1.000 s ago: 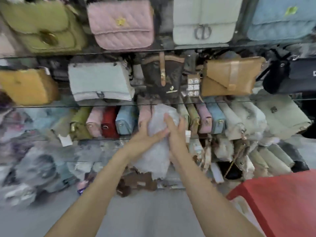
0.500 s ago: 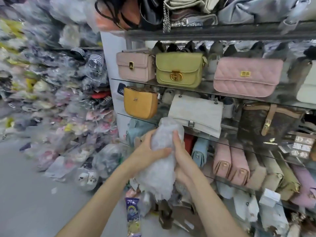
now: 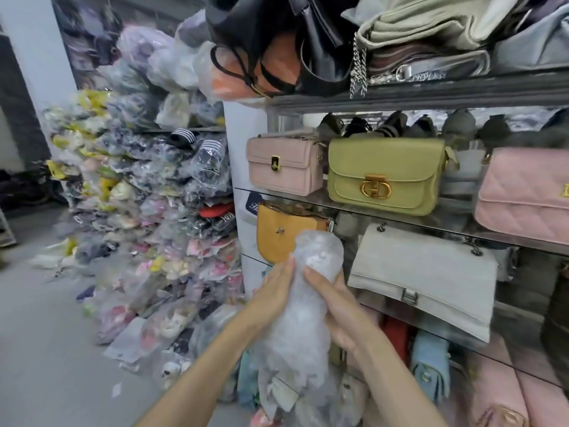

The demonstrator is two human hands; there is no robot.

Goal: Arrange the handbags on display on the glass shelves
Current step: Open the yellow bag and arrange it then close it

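Both hands hold a crumpled clear plastic wrap bundle point(image 3: 308, 303) upright in front of the shelves. My left hand point(image 3: 272, 295) grips its left side and my right hand point(image 3: 335, 306) grips its right side. What is inside the wrap cannot be made out. Just behind it a mustard bag point(image 3: 283, 235) and a pale grey chain bag point(image 3: 425, 272) sit on a glass shelf point(image 3: 492, 355). One shelf higher stand a beige bag point(image 3: 284, 166), an olive green bag point(image 3: 385, 175) and a pink quilted bag point(image 3: 523, 195).
A tall heap of plastic-wrapped goods point(image 3: 147, 195) fills the left side down to the grey floor point(image 3: 46, 349). Black, orange and grey bags point(image 3: 308, 47) crowd the top shelf. Blue, red and pink purses point(image 3: 431, 365) stand packed on the lower shelf.
The view has swung left and upward along the shelves. Both hands keep holding the plastic bundle, now raised in front of the mustard bag.
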